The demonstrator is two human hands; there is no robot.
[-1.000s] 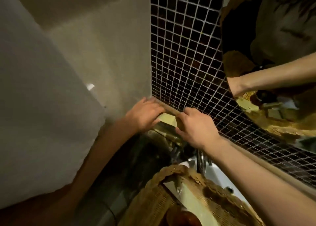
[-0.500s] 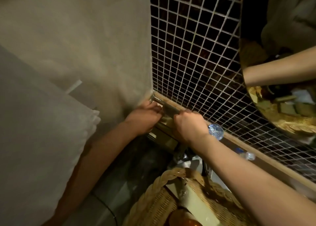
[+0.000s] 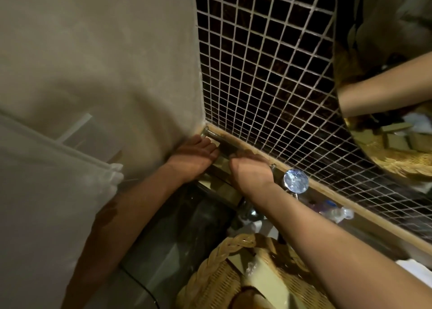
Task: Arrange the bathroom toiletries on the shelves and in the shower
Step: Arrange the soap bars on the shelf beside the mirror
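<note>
Our hands are both down in the corner where the beige wall (image 3: 105,63) meets the dark mosaic tiles (image 3: 264,70). Left hand (image 3: 194,158) lies fairly flat, fingers extended against pale soap bars (image 3: 224,187) on the small metal shelf (image 3: 217,138). Right hand (image 3: 251,169) has fingers curled down over the bars just beside it; what it grips is hidden, can't tell. Chrome round knob (image 3: 295,180) sits just right of our right wrist. Wicker basket (image 3: 224,269) below holds more pale bars. Round mirror (image 3: 385,79) at upper right reflects a forearm and the basket. White curtain (image 3: 46,192) hangs at left.
</note>
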